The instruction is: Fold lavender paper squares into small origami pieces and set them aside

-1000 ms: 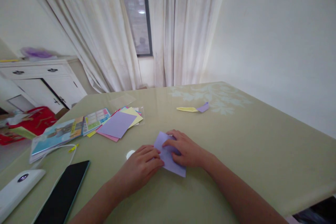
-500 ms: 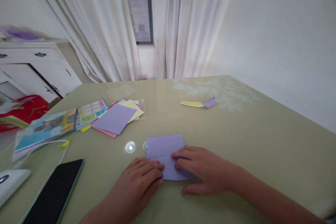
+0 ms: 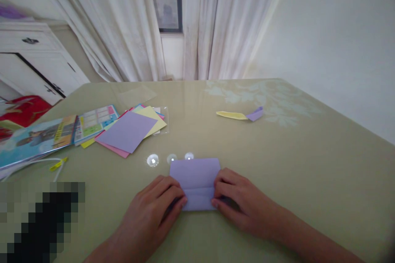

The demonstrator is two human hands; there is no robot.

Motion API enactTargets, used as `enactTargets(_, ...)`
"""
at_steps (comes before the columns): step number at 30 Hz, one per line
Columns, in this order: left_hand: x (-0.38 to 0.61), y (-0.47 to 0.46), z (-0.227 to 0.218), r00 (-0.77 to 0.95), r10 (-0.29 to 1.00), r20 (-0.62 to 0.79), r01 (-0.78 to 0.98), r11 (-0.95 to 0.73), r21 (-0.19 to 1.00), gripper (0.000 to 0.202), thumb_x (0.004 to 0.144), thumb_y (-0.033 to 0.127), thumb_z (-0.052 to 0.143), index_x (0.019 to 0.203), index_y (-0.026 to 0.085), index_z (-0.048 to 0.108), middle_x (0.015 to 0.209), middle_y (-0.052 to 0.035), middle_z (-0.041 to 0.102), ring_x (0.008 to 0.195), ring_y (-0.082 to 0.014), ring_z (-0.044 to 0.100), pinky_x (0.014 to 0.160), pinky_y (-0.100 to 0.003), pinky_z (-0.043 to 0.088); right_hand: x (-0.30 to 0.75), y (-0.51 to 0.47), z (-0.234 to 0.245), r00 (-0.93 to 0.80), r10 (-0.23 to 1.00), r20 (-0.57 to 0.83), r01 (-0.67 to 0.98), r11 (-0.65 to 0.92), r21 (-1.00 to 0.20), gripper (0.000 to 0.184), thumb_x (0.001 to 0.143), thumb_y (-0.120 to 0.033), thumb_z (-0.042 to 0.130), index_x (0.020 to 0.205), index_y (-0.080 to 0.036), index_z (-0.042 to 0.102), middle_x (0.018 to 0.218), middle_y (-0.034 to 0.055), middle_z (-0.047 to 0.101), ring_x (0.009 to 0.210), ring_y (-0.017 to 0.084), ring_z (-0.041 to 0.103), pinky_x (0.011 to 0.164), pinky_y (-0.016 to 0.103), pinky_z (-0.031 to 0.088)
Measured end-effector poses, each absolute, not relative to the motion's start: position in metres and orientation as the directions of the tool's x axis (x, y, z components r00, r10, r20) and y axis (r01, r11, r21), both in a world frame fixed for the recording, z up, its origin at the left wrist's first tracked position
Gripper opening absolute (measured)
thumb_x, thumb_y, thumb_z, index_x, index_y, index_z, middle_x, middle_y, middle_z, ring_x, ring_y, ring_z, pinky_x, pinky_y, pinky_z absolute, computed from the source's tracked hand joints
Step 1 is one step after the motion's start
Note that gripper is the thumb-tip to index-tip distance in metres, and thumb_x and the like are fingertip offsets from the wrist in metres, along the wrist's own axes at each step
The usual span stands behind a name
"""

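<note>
A purple sheet of paper (image 3: 195,173) lies on the table in front of me, with a crease running across it and its lower part folded up. My left hand (image 3: 159,205) is closed on the paper's left edge, thumb at the lower corner. On the opposite side, my right hand (image 3: 242,203) pinches the right edge between thumb and fingers. Both hands rest low against the tabletop. Beyond them to the right lies a folded paper piece (image 3: 239,115), yellow at one end and purple at the other.
Loose coloured paper sheets (image 3: 128,131) are fanned out at the left on a clear plastic sleeve. Beside them lie a picture booklet (image 3: 40,137) and a white cable (image 3: 33,161) with a yellow tag. A pixelated dark object (image 3: 40,226) sits at the lower left of the table (image 3: 308,181).
My right hand has slid off the paper's middle to its right edge, and both hands now pinch the sides. The camera view has tilted down slightly.
</note>
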State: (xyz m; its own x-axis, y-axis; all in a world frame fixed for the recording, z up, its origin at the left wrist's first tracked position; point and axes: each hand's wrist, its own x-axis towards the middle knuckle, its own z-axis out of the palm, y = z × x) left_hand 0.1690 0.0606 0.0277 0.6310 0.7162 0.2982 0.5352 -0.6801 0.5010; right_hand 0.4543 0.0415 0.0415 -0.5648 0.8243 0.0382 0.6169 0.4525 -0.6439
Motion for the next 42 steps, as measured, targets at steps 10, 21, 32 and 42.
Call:
enactTargets(10,0.167,0.060,0.023,0.573,0.753,0.324,0.567,-0.649,0.507,0.009,0.108,0.029,0.062,0.104,0.024,0.069,0.104,-0.0029,0.069,0.099,-0.0209,0.066,0.089,-0.033,0.054,0.455,0.039,0.049,-0.484,0.875,0.004,0.632,0.353,-0.690,0.011,0.106,-0.020,0.054,0.095,-0.021,0.056,0.094,0.0034,0.064,0.085,0.020,0.058,0.077,0.030,0.041)
enactTargets(21,0.169,0.060,0.022,0.550,0.773,0.316,0.573,-0.625,0.531,0.017,0.111,0.031,0.056,0.104,0.023,0.070,0.104,-0.0033,0.070,0.098,-0.0212,0.065,0.090,-0.034,0.054,0.452,0.041,0.050,-0.422,0.906,-0.023,0.694,0.306,-0.652,0.018,0.096,-0.012,0.062,0.086,-0.022,0.050,0.096,0.0036,0.059,0.084,0.020,0.059,0.072,0.029,0.042)
enactTargets(32,0.167,0.060,0.022,0.536,0.807,0.247,0.585,-0.566,0.581,0.014,0.110,0.029,0.057,0.104,0.024,0.069,0.107,-0.0033,0.068,0.101,-0.0216,0.064,0.091,-0.035,0.053,0.451,0.039,0.048,-0.349,0.937,-0.019,0.713,0.253,-0.654,0.014,0.097,-0.015,0.065,0.088,-0.021,0.056,0.094,0.0032,0.060,0.078,0.019,0.060,0.071,0.030,0.045)
enactTargets(42,0.167,0.059,0.020,0.525,0.814,0.249,0.588,-0.558,0.585,0.019,0.111,0.032,0.055,0.103,0.025,0.070,0.106,-0.0041,0.068,0.099,-0.0217,0.064,0.090,-0.035,0.054,0.448,0.044,0.052,-0.293,0.955,-0.034,0.715,0.196,-0.672,0.016,0.086,-0.009,0.068,0.080,-0.021,0.058,0.084,0.0010,0.059,0.069,0.016,0.059,0.061,0.027,0.043)
